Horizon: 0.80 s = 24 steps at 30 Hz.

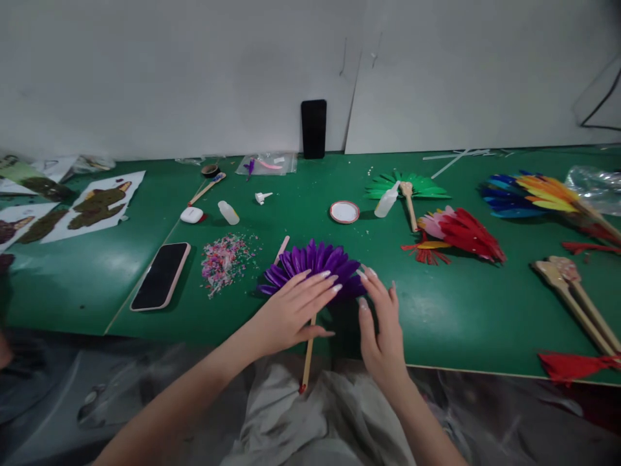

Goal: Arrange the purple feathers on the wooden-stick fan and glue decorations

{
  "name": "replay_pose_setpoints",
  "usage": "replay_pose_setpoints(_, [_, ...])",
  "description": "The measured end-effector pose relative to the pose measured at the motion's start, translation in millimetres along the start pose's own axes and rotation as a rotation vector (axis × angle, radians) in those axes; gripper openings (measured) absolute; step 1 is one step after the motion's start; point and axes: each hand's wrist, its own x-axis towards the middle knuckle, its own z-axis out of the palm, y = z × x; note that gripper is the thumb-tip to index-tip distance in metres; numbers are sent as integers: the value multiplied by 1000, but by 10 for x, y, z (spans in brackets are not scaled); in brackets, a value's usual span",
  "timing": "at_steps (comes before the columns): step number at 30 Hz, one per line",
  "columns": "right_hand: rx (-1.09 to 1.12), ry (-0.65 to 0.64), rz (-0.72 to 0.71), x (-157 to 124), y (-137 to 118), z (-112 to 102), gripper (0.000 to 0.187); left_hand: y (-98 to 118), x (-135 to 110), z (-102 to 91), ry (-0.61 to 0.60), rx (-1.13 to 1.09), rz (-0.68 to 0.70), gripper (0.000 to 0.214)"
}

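A purple feather fan (317,257) lies near the table's front edge, its wooden handle (308,356) hanging over the edge with a red tip. My left hand (298,304) is stretched flat across the lower middle of the fan, fingers extended and pointing right, covering where feathers and handle meet. At the fan's right side is my right hand (381,317), its thumb apart from the fingers. Its fingertips are by the outermost feathers; whether they press on them I cannot tell. Left of the fan, a pale flat stick (282,248) is partly under the feathers.
Left are a pile of colourful bits (223,262), a phone (161,277) and a small bottle (228,212). Behind stand a white lid (344,211) and another bottle (387,199). Right lie a green fan (407,184), red-pink feathers (468,236), multicoloured feathers (528,194) and wooden handles (577,298).
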Motion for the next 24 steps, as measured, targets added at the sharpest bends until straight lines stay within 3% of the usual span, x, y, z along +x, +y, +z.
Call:
replay_pose_setpoints(4, [66,17,58,202,130,-223,40,64,-119,107,-162,9,-30,80])
replay_pose_setpoints(6, [124,-54,72,432,174,-285,39,54,-137,137,-214,1,-12,82])
replay_pose_setpoints(9, [225,-238,55,884,214,-231,43,20,-127,163,-263,-28,17,85])
replay_pose_setpoints(11, [295,-470,15,1177,222,-106,52,-9,-107,166,-268,-58,40,85])
replay_pose_setpoints(14, [327,-688,-30,1483,194,108,54,-57,-60,145,-257,-90,82,83])
replay_pose_setpoints(19, [351,-904,-65,1634,119,261,53,-121,54,87,-276,-124,124,80])
replay_pose_setpoints(24, [423,-979,-10,1628,106,262,59,-172,121,113,-310,-178,141,78])
